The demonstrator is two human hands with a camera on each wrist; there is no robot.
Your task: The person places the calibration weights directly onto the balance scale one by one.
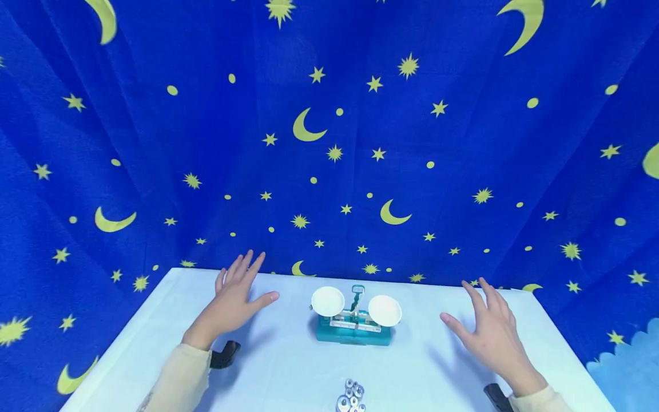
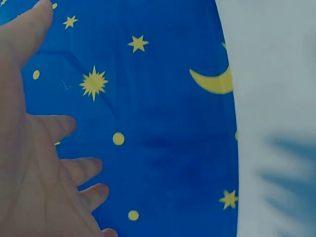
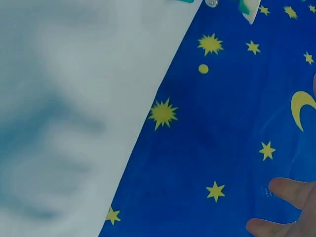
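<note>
A small balance scale (image 1: pixel 353 336) with a teal base and two white pans stands toward the back of the white table. My left hand (image 1: pixel 234 306) hovers to its left with fingers spread and nothing in them. On the other side, my right hand (image 1: pixel 491 337) is held over the table, fingers apart and holding nothing. Several shiny metal weights (image 1: pixel 344 404) sit in a cluster nearer the front edge of the head view. The left wrist view shows the spread left fingers (image 2: pixel 84 170); at the right wrist view's top edge, part of a scale pan (image 3: pixel 252 11) appears.
White cloth covers the table (image 1: pixel 288 372). Behind it hangs a blue curtain (image 1: pixel 355 171) with yellow moons and stars. A light blue scalloped item (image 1: pixel 630 366) is at the far right. Black wrist devices (image 1: pixel 225 355) are worn on both wrists.
</note>
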